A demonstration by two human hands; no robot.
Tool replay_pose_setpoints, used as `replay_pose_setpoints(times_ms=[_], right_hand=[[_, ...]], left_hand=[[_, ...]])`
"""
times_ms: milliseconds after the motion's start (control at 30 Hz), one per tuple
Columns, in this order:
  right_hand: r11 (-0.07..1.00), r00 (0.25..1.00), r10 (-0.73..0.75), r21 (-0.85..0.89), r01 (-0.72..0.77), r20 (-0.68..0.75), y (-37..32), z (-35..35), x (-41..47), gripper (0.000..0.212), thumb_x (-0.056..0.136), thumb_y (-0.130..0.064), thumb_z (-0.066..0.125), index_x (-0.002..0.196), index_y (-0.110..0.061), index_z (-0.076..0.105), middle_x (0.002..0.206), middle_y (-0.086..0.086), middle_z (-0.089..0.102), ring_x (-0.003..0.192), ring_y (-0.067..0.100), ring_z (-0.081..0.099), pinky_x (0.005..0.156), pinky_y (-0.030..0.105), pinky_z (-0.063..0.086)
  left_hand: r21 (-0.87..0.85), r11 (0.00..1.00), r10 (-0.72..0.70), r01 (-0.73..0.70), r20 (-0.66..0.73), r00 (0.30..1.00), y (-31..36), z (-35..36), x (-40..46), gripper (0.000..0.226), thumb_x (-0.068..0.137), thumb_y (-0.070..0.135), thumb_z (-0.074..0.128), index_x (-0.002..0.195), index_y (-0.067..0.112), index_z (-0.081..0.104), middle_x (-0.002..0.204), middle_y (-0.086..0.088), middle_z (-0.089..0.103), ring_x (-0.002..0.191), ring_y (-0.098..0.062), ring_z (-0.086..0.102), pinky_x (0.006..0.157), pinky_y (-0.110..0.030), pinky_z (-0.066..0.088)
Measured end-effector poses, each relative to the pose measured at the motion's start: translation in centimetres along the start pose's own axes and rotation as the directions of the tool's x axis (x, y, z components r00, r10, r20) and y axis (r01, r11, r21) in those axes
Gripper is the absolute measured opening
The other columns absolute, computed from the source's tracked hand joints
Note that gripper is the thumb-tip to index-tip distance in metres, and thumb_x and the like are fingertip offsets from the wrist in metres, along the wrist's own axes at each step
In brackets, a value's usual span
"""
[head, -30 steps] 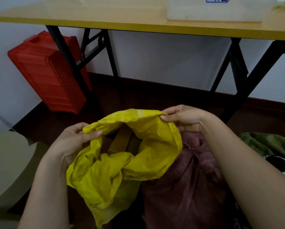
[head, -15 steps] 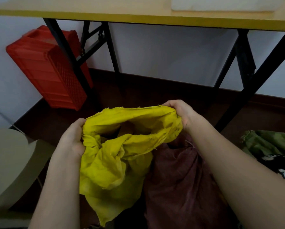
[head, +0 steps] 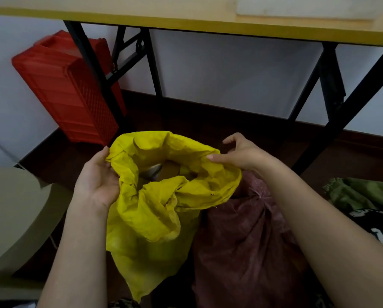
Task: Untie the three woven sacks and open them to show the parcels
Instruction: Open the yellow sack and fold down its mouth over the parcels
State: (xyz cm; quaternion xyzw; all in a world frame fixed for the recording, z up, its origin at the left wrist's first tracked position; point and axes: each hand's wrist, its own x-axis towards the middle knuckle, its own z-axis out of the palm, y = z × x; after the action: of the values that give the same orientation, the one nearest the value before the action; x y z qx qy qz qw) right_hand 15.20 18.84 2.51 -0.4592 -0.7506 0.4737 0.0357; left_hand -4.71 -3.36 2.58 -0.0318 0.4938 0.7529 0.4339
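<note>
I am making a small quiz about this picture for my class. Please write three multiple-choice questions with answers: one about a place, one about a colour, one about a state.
1. Where does the red crate stand?
A. on the table
B. on the floor, leaning at the wall beside the table leg
C. inside the yellow sack

2. What colour is the sack that lies directly to the right of the yellow sack?
A. dark red
B. blue
C. white

3. In what state is the mouth of the yellow sack?
A. tied shut with string
B. open, with its rim rolled outward
C. sealed with tape

Answers:
1. B: the crate is tilted against the wall under the table.
2. A: the dark red sack touches the yellow one, its neck bunched together.
3. B: the left hand and the right hand hold the rim apart, and parcels show inside.
</note>
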Motion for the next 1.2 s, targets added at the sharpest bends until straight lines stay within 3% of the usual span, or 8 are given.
replay_pose_setpoints(times_ms=[167, 267, 400, 567, 833, 1000, 1100, 1200], right_hand=[[0.963, 0.951, -0.262, -0.109, 0.247, -0.163, 0.8, 0.5, -0.2, 0.010, 0.079, -0.020, 0.076, 0.075, -0.020, 0.067, 0.066, -0.007, 0.058, 0.063, 0.007, 0.054, 0.068, 0.030, 0.053], [0.931, 0.992, -0.032, 0.357, 0.074, -0.120, 0.9, 0.8, 0.6, 0.014, 0.090, -0.008, 0.060, 0.077, -0.011, 0.063, 0.071, 0.003, 0.058, 0.064, 0.014, 0.054, 0.057, 0.025, 0.048], [0.435, 0.920, 0.236, 0.813, -0.388, 0.313, 0.1, 1.1, 1.2, 0.028, 0.099, -0.002, 0.031, 0.083, 0.001, 0.054, 0.077, 0.019, 0.058, 0.070, 0.030, 0.055, 0.035, 0.033, 0.049], [0.188, 0.903, 0.293, 0.907, -0.377, 0.314, 0.2, 2.3, 2.4, 0.031, 0.096, -0.011, 0.029, 0.103, -0.003, 0.057, 0.092, 0.018, 0.058, 0.074, 0.033, 0.059, 0.064, 0.048, 0.048], [0.637, 0.994, 0.094, 0.763, -0.109, 0.063, 0.3, 1.1, 1.9, 0.051, 0.080, 0.002, 0.069, 0.126, -0.008, 0.049, 0.100, 0.016, 0.064, 0.074, 0.024, 0.065, 0.053, 0.034, 0.058], [0.993, 0.985, 0.113, -0.007, -0.115, -0.127, 0.7, 0.6, 0.9, 0.052, 0.073, -0.042, 0.078, 0.112, -0.015, 0.058, 0.112, 0.006, 0.059, 0.105, 0.023, 0.060, 0.088, 0.037, 0.053], [0.960, 0.979, 0.030, -0.266, -0.084, -0.200, 0.9, 0.1, 0.4, 0.037, 0.077, -0.050, 0.072, 0.092, -0.016, 0.067, 0.093, 0.006, 0.065, 0.091, 0.023, 0.063, 0.079, 0.033, 0.051], [0.997, 0.987, 0.026, 0.081, -0.014, -0.159, 1.2, 0.0, 0.5, 0.018, 0.085, -0.029, 0.070, 0.076, -0.013, 0.066, 0.063, 0.004, 0.062, 0.064, 0.019, 0.058, 0.061, 0.026, 0.046]], left_hand=[[0.035, 0.996, -0.079, 0.087, -0.194, 0.978, 0.1, -0.3, 0.3, 0.040, 0.095, 0.038, 0.048, 0.123, 0.013, 0.061, 0.116, -0.014, 0.067, 0.112, -0.029, 0.061, 0.101, -0.047, 0.043], [0.084, 0.980, -0.145, 0.179, -0.306, 0.941, 0.2, -0.1, 0.0, 0.032, 0.096, 0.034, 0.047, 0.098, 0.008, 0.064, 0.078, -0.016, 0.072, 0.087, -0.029, 0.063, 0.068, -0.043, 0.056], [0.150, 0.977, -0.091, 0.149, -0.341, 0.936, 0.2, -0.6, 0.7, 0.034, 0.102, 0.028, 0.035, 0.091, 0.004, 0.057, 0.074, -0.013, 0.069, 0.078, -0.021, 0.061, 0.071, -0.035, 0.050], [0.115, 0.989, -0.086, 0.098, -0.102, 0.991, 0.7, -0.6, -0.3, 0.043, 0.081, 0.047, 0.057, 0.102, 0.010, 0.060, 0.079, -0.009, 0.075, 0.072, -0.020, 0.073, 0.070, -0.041, 0.054], [0.696, 0.709, 0.393, -0.115, -0.254, 0.883, -0.9, -0.6, -0.1, 0.011, 0.080, 0.019, 0.075, 0.084, 0.022, 0.065, 0.094, -0.010, 0.069, 0.089, -0.029, 0.068, 0.077, -0.044, 0.056], [0.900, 0.419, 0.598, -0.118, -0.175, 0.783, -1.5, 0.1, -0.6, 0.040, 0.088, 0.043, 0.062, 0.075, 0.005, 0.065, 0.079, -0.024, 0.064, 0.074, -0.038, 0.062, 0.074, -0.052, 0.051], [0.834, 0.546, 0.539, -0.080, -0.277, 0.795, -1.6, 0.1, -0.7, 0.043, 0.088, 0.043, 0.061, 0.070, 0.005, 0.065, 0.080, -0.022, 0.066, 0.078, -0.037, 0.064, 0.079, -0.052, 0.054], [0.556, 0.831, 0.290, 0.020, -0.465, 0.837, -0.9, -0.2, -0.5, 0.031, 0.088, 0.039, 0.064, 0.077, 0.011, 0.061, 0.083, -0.011, 0.062, 0.083, -0.031, 0.064, 0.084, -0.049, 0.053]])
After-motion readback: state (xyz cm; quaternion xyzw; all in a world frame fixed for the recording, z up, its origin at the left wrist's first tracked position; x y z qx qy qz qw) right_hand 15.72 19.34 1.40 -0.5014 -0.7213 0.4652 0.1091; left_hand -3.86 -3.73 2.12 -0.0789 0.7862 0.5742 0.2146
